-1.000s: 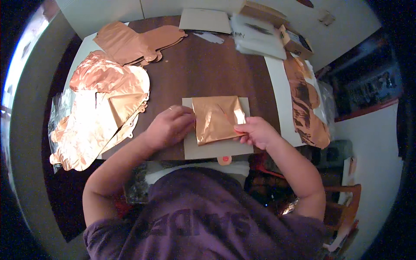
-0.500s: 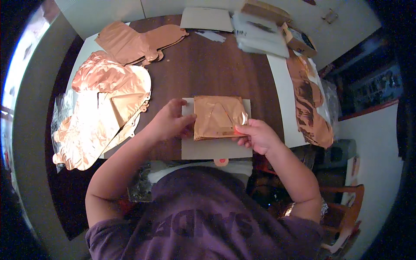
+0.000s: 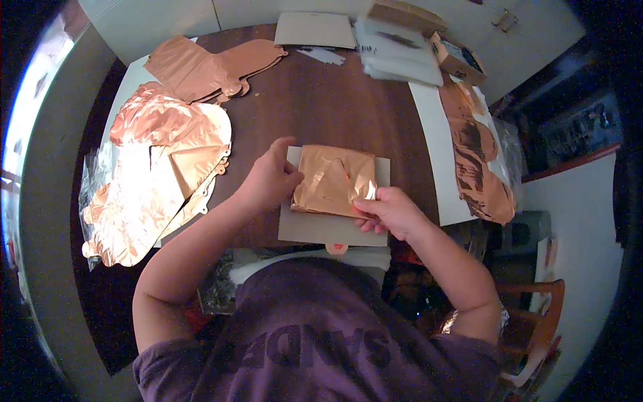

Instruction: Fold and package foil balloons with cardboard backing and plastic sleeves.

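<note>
A folded rose-gold foil balloon [image 3: 328, 184] lies as a flat, squarish packet over a pale grey card [image 3: 325, 231] at the near side of the table. My right hand [image 3: 388, 213] pinches the packet's lower right corner, thumb on top and fingers underneath. At the packet's left edge is my left hand [image 3: 271, 177], its index finger stretched out toward the card's upper left corner. The thumb of that hand is close to the foil; its other fingers are partly hidden. A small tab with a red mark [image 3: 336, 248] sticks out below the card.
Flat rose-gold foil balloons [image 3: 167, 161] are heaped at the left, with more foil balloons [image 3: 214, 67] behind them. Another foil strip [image 3: 475, 161] lies along the right edge. Clear plastic bags [image 3: 398, 50], a small open box [image 3: 457, 57] and a grey board [image 3: 315, 30] are at the back.
The packet has tilted slightly, its near right corner lower. My left index finger has stretched out farther, and my right hand has shifted slightly left, still pinching the corner.
</note>
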### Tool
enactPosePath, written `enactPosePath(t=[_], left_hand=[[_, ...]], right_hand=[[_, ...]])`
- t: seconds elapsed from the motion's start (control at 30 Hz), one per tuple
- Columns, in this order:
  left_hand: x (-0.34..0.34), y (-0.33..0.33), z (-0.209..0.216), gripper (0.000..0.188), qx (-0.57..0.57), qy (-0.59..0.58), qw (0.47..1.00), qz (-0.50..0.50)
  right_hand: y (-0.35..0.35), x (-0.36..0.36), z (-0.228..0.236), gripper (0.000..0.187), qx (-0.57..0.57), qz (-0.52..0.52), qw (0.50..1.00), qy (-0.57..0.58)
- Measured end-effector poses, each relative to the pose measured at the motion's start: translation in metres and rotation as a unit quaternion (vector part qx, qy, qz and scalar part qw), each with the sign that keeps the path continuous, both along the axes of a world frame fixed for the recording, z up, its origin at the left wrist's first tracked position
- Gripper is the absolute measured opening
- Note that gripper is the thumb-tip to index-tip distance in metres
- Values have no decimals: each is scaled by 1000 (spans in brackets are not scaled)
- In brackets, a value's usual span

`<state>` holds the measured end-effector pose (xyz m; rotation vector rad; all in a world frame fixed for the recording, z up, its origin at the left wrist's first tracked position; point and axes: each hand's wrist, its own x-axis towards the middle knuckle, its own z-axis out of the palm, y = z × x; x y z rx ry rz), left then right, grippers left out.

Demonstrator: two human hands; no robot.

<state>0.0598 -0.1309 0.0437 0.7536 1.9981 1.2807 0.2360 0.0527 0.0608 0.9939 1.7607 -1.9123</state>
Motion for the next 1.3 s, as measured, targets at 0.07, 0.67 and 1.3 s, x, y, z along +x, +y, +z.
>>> enactPosePath(t=[0.07,0.67,1.3], left_hand=[[3,1,7,60,-21,48,999,-7],[12,-10,-7,43,-24,504,853,-135],[26,-30,-18,41,83,482,859,-153]], right_hand=[[1,0,3,23,-1,9,1000,-6],[-9,1,20,25,209,135,967,-44],[-27,42,-7,46,647,99,743,139]])
